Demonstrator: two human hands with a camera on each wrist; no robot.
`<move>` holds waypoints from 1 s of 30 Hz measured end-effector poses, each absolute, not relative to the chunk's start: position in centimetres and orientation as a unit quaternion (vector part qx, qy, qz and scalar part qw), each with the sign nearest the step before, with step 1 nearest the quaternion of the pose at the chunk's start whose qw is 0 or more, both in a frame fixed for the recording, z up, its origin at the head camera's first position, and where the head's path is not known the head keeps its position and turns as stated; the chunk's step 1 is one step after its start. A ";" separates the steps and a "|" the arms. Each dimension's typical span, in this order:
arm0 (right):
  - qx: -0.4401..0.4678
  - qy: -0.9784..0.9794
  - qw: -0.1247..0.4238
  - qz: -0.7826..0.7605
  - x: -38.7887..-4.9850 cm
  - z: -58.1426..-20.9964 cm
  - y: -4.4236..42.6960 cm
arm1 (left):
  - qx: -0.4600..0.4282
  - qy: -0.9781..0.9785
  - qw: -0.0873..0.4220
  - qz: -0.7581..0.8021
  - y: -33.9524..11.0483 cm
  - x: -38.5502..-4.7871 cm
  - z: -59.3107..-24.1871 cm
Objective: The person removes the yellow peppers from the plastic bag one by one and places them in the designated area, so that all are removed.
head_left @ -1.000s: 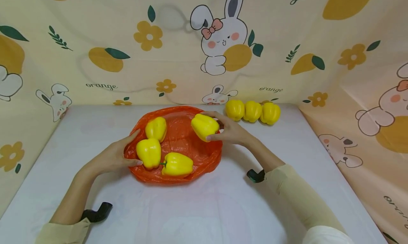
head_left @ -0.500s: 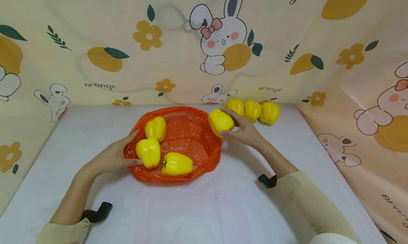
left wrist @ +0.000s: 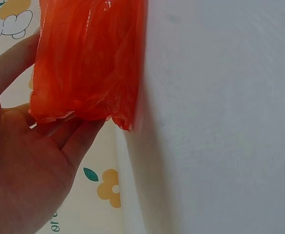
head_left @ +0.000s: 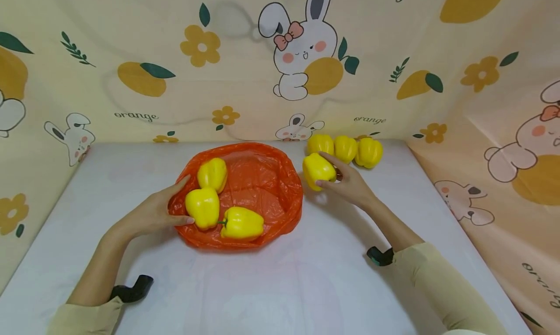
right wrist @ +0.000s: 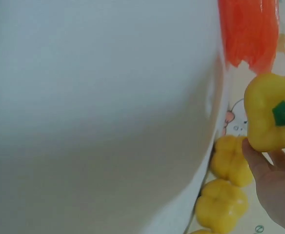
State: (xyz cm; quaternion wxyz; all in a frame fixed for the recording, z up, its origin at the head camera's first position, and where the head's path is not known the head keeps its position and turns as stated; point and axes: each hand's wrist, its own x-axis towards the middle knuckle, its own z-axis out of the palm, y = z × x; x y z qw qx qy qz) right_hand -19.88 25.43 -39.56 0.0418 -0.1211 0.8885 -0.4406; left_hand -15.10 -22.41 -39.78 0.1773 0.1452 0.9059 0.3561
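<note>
An orange-red plastic bag (head_left: 292,189) lies with its mouth spread wide in the head view. Three yellow bell peppers sit inside it: one at the back left (head_left: 213,174), one at the left (head_left: 202,208), one in front (head_left: 242,223). My left hand (head_left: 146,213) grips the bag's left side, thumb and fingers spread at the rim. Just past the right rim, my right hand (head_left: 352,182) holds another yellow bell pepper (head_left: 318,170) between thumb and fingers. In the right wrist view this pepper's green stem end (right wrist: 283,113) faces the camera.
Three more yellow bell peppers stand in a row at the table's back edge: left (head_left: 320,143), middle (head_left: 345,148), right (head_left: 369,152). A printed cloth (head_left: 245,92) hangs behind and at both sides of the white table (head_left: 271,296).
My right hand has carried its pepper rightward, from over the bag to beyond the bag's right rim. The left hand stays at the left rim.
</note>
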 end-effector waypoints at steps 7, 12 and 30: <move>-0.089 0.895 0.030 -0.436 -19.8 -40.2 27.0 | 0.140 0.905 0.181 0.357 -22.4 -15.1 -39.8; -0.082 0.895 0.018 -0.439 -19.8 -40.7 27.6 | 0.139 0.904 0.182 0.362 -22.5 -15.1 -40.0; -0.039 0.923 0.031 -0.380 -20.5 -41.6 27.6 | 0.138 0.904 0.184 0.361 -22.4 -15.3 -40.3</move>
